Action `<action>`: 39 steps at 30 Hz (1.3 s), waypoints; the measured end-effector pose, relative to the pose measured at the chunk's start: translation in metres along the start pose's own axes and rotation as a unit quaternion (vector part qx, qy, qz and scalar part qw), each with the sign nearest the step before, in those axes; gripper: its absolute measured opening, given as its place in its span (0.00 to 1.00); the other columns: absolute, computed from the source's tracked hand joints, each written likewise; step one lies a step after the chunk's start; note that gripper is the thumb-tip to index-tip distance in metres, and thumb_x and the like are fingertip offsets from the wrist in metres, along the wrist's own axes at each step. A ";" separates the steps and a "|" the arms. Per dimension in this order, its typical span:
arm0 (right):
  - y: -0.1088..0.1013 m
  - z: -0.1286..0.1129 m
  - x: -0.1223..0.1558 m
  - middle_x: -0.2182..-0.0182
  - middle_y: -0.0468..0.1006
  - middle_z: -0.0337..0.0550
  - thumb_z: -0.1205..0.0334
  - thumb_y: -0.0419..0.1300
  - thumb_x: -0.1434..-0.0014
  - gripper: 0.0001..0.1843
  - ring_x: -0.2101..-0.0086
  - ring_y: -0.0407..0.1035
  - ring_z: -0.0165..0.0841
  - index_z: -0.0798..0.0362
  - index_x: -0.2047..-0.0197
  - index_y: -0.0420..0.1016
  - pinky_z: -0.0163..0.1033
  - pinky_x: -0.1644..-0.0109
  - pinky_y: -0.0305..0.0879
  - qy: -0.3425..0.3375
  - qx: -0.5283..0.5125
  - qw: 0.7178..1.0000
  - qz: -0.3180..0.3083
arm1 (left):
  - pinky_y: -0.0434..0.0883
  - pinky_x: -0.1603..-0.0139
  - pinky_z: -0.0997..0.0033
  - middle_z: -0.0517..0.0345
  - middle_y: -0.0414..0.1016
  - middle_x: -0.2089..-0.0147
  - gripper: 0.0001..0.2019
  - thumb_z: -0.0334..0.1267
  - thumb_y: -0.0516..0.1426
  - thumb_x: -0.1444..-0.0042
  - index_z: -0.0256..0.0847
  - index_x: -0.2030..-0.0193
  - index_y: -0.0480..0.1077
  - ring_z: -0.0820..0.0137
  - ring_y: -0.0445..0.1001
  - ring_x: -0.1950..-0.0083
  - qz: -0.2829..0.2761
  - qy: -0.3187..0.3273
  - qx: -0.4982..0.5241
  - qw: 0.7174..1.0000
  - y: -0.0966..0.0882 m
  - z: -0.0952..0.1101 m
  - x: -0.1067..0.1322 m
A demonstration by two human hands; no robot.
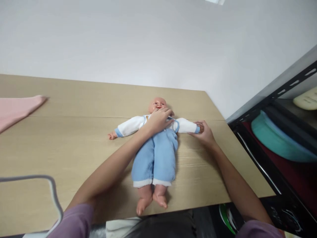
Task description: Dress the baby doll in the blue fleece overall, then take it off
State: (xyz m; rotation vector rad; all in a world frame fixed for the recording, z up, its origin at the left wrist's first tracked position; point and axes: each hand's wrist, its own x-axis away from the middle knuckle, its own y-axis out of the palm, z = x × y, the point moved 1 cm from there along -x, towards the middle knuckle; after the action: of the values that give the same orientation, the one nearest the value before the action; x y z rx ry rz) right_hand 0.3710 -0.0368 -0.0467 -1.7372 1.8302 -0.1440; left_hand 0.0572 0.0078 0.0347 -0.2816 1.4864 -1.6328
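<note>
A baby doll in a white top and blue overalls lies on its back on the wooden table, head away from me, arms spread. My left hand rests on the doll's upper chest, fingers curled at the collar just under the chin. My right hand grips the cuff end of the doll's outstretched arm on the right side, covering the doll's hand. The doll's other arm lies free on the table.
A pink cloth lies at the table's left edge. A grey cable loops over the near left corner. A dark metal shelf with teal and cream items stands at the right. A white wall rises behind the table.
</note>
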 end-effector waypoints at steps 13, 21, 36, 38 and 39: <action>0.048 -0.041 -0.058 0.39 0.81 0.48 0.42 0.83 0.49 0.41 0.43 0.79 0.45 0.43 0.37 0.76 0.49 0.35 0.79 -0.026 -0.175 0.982 0.062 | 0.73 0.43 0.56 0.43 0.83 0.50 0.19 0.49 0.52 0.19 0.38 0.47 0.78 0.53 0.81 0.46 0.060 0.106 0.059 0.991 0.005 -0.020 0.010; 0.086 -0.067 -0.028 0.47 0.82 0.50 0.53 0.71 0.33 0.20 0.49 0.77 0.48 0.42 0.39 0.81 0.55 0.45 0.79 -0.231 -0.008 0.973 -0.014 | 0.73 0.43 0.57 0.46 0.84 0.50 0.19 0.51 0.51 0.18 0.44 0.45 0.80 0.58 0.81 0.48 0.125 0.202 0.112 0.965 -0.005 -0.014 0.025; 0.105 -0.054 -0.006 0.72 0.68 0.35 0.29 0.67 0.34 0.27 0.68 0.68 0.36 0.44 0.65 0.71 0.43 0.56 0.74 0.088 -0.291 0.953 0.015 | 0.68 0.57 0.61 0.55 0.80 0.62 0.14 0.51 0.56 0.25 0.43 0.56 0.72 0.61 0.77 0.60 0.041 0.016 0.230 0.972 0.017 -0.021 0.015; 0.108 -0.050 -0.004 0.70 0.69 0.35 0.30 0.67 0.34 0.26 0.67 0.68 0.36 0.44 0.62 0.72 0.42 0.57 0.73 0.096 -0.267 0.958 0.032 | 0.67 0.58 0.61 0.56 0.79 0.63 0.13 0.50 0.56 0.26 0.43 0.56 0.72 0.61 0.77 0.61 0.034 0.004 0.227 0.973 0.017 -0.021 0.016; 0.109 -0.049 -0.002 0.68 0.72 0.36 0.31 0.67 0.34 0.25 0.65 0.69 0.36 0.44 0.61 0.72 0.42 0.55 0.73 0.099 -0.253 0.961 0.044 | 0.67 0.59 0.61 0.56 0.78 0.63 0.12 0.50 0.56 0.26 0.43 0.56 0.71 0.61 0.76 0.61 0.032 0.001 0.228 0.973 0.017 -0.022 0.016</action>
State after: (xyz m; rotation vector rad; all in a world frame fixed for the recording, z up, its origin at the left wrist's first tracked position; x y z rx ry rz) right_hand 0.2524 -0.0358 -0.0575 -2.0321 2.2290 0.2129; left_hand 0.0411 0.0132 0.0079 0.0243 1.0668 -1.8637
